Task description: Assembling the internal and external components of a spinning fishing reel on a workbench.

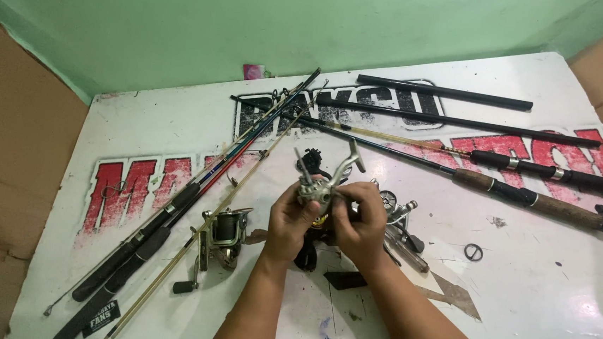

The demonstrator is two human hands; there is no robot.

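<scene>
Over on the left, a bundle of slim dark fishing rods with black foam grips [142, 242] lies slantwise on the white painted table [540, 299], butts near the front-left edge. Just beside them sits a grey metal spinning reel with a dark spool [224, 235], resting on the tabletop, untouched. Centre now: the left hand [289, 222] and the right hand [359, 219] are both clenched round a small silver metal reel body with a bent crank arm [320, 183], lifted above the table (fingers wrapped tight, thumbs on top). More reel parts [402, 222] lie just behind the right hand. Further right, a small dark ring [473, 252] lies alone on bare white surface, with open room toward the front-right corner. Cork-handled rods [533, 200] stretch to the right edge.
</scene>
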